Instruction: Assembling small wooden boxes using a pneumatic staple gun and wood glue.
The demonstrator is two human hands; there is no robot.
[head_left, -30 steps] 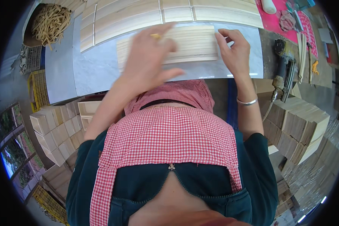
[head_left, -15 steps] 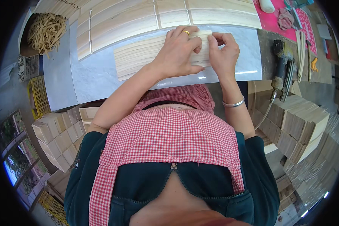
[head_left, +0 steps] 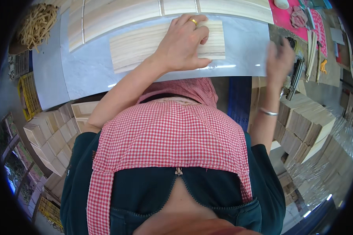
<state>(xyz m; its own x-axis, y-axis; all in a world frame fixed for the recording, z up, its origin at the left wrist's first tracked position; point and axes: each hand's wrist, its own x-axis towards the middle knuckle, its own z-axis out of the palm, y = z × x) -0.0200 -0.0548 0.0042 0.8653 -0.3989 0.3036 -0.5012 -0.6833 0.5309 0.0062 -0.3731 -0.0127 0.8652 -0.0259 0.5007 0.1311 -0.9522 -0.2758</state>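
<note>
A pale, striped wooden board (head_left: pixel 137 46) lies flat on the grey-white tabletop (head_left: pixel 90 58). Across it rests my left hand (head_left: pixel 184 44), gold ring on one finger; the fingers reach toward the far edge and the thumb is stretched to the near edge, gripping the board. My right hand (head_left: pixel 279 60), blurred by motion, is off the board at the table's right end. It is beside an air nail gun (head_left: pixel 297 74), which it partly hides. Whether its fingers touch the gun cannot be made out.
Larger grooved wooden panels (head_left: pixel 137 15) lie beyond the board. A heap of wood strips (head_left: pixel 37 24) is at far left. Stacked wooden boxes (head_left: pixel 51 137) stand below left, more stacked wood (head_left: pixel 302 125) below right. Thin sticks (head_left: pixel 311 55) and a pink cloth (head_left: pixel 298 18) lie far right.
My right hand has let go of the board's right end and moved right to the nail gun. My left hand stays on the board. The whole view has shifted slightly.
</note>
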